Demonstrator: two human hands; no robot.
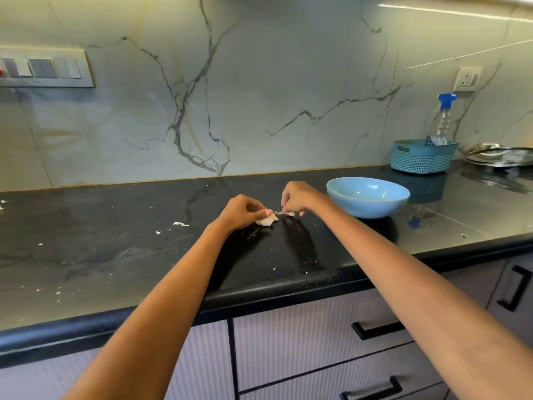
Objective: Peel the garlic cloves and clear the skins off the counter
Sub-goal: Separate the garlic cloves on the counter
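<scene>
Bowl [367, 196] on counter [115, 241], basket [422, 155] behind.

Garlic clove [266, 220]: pale, off-white, papery skin partly loose, held just above black counter [115, 255] near its middle. Thin strip of skin [284, 213] stretches rightward from it. Skin scraps [181, 224]: small white flakes scattered over the counter, mostly left of the clove.

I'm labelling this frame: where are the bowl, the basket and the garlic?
bowl [372, 207]: head view, outer front wall.
basket [421, 161]: head view, front wall.
garlic [266, 220]: head view, white piece under the left hand's fingers.
</scene>
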